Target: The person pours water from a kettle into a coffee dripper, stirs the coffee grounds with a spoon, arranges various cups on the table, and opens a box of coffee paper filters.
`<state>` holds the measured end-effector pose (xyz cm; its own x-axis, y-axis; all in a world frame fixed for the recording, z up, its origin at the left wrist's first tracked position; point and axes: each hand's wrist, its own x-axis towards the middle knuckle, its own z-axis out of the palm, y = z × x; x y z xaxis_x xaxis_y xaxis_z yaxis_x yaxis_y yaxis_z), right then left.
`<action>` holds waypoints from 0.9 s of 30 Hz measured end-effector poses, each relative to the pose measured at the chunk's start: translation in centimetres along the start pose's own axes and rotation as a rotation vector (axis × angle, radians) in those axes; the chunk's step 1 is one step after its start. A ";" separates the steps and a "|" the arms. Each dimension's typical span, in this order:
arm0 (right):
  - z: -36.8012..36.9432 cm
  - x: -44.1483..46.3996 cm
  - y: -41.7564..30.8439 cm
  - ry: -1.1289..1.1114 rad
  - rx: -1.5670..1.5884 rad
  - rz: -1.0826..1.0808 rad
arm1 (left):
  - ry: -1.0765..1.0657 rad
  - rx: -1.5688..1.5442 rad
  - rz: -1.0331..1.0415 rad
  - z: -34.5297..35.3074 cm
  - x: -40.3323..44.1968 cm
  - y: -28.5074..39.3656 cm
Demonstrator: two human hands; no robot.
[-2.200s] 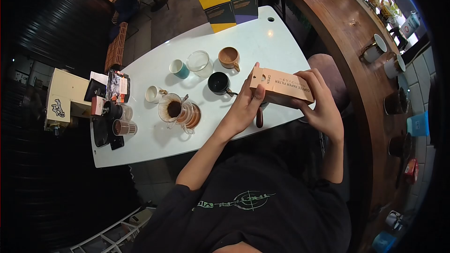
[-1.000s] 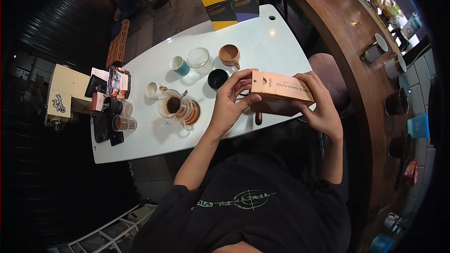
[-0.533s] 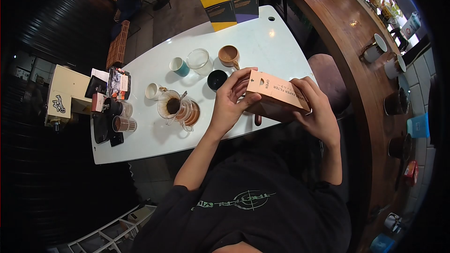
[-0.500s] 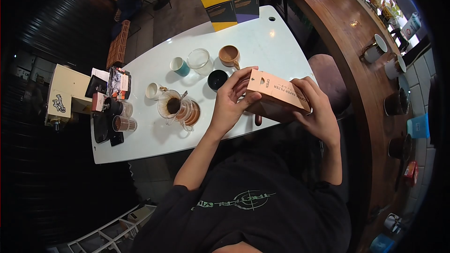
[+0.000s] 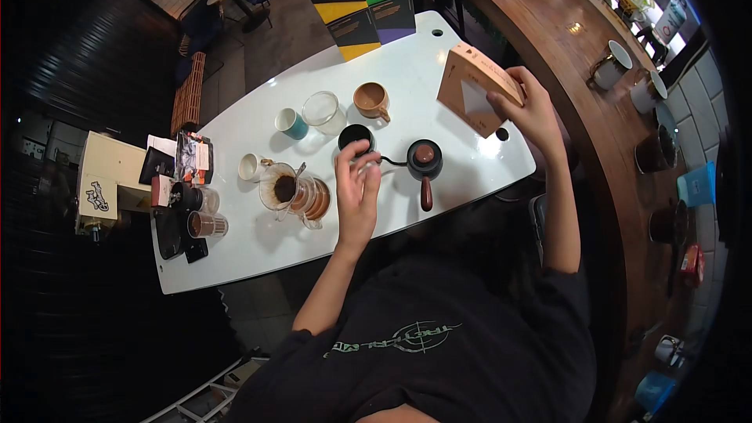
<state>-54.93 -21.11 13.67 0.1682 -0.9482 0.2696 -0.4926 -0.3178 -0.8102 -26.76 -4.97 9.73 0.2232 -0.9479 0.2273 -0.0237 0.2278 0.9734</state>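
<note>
My right hand (image 5: pixel 534 110) grips a brown coffee paper filter box (image 5: pixel 470 92) by its right end, tilted above the right part of the white table. Raised over the table near the front, my left hand (image 5: pixel 358 188) holds nothing, its fingers apart. Just behind those fingers stands a black cup (image 5: pixel 355 138), partly covered by them. Between my hands sits a dark gooseneck kettle (image 5: pixel 424 158) with a reddish-brown handle. To the left is a glass dripper (image 5: pixel 276 188) with a paper filter and dark coffee grounds, on a glass server (image 5: pixel 315 200) holding brown liquid.
A teal cup (image 5: pixel 291 124), a clear glass (image 5: pixel 323 113) and a brown mug (image 5: pixel 371 100) stand farther back on the white table (image 5: pixel 258 254). A small white cup (image 5: pixel 251 167) is beside the dripper. A wooden counter (image 5: pixel 540 27) with several cups runs along the right.
My left hand has let go of the filter box and moved left. My right hand has carried the box up and to the right, uncovering the kettle.
</note>
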 end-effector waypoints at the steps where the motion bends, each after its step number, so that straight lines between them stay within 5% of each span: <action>1: 0.8 1.2 2.1 0.005 0.000 0.001 | -0.010 0.039 0.000 -0.4 -0.9 -0.2; 6: 5.4 5.7 10.7 0.151 -0.259 -0.047 | -0.122 0.154 -0.027 -2.1 -5.3 -1.8; 8: 7.0 6.6 12.4 0.165 -0.284 -0.027 | -0.226 0.125 -0.209 -2.6 -6.7 -1.9; 14: 9.7 7.7 14.7 0.226 -0.336 -0.062 | -0.154 0.109 -0.276 -4.1 -9.1 -2.3; 21: 8.7 6.5 12.2 0.097 -0.384 0.019 | -0.056 0.241 -0.248 -5.7 -10.1 -1.3; 27: 5.1 1.4 5.8 0.254 -0.290 -0.166 | -0.069 0.250 -0.353 -8.2 -12.2 1.2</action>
<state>-53.25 -24.32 6.70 0.0677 -0.8432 0.5333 -0.7025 -0.4199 -0.5747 -21.52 8.70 7.85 0.1942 -0.9726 -0.1275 -0.1944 -0.1656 0.9669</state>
